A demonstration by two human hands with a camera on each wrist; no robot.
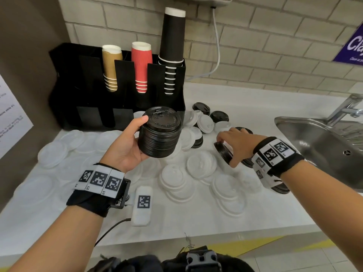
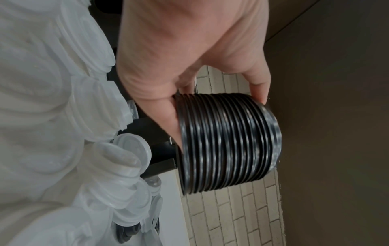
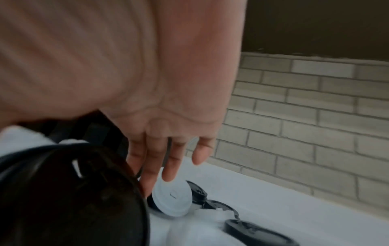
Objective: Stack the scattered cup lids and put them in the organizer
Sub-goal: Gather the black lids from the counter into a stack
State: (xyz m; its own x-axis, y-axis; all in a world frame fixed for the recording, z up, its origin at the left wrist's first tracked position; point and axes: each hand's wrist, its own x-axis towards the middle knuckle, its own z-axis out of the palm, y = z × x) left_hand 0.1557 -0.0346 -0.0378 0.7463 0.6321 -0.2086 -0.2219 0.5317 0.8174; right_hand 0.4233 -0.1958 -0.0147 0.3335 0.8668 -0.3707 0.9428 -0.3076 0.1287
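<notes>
My left hand (image 1: 128, 146) grips a tall stack of black lids (image 1: 160, 132) above the white counter, thumb on the top rim; in the left wrist view the stack of black lids (image 2: 228, 143) shows its ribbed side. My right hand (image 1: 235, 146) pinches a tilted black lid (image 1: 224, 153) at the counter's right, thumb and fingers on its rim; the black lid (image 3: 69, 196) fills the lower left of the right wrist view. The black organizer (image 1: 82, 83) stands at the back left. Several white lids (image 1: 200, 163) and black lids (image 1: 219, 116) lie scattered.
The organizer holds stacks of gold cups (image 1: 111, 67), red cups (image 1: 141, 65) and black cups (image 1: 171, 48). A steel sink (image 1: 322, 146) with a tap (image 1: 345, 108) is at the right. Translucent lids (image 1: 53, 154) cover the counter's left. A tiled wall rises behind.
</notes>
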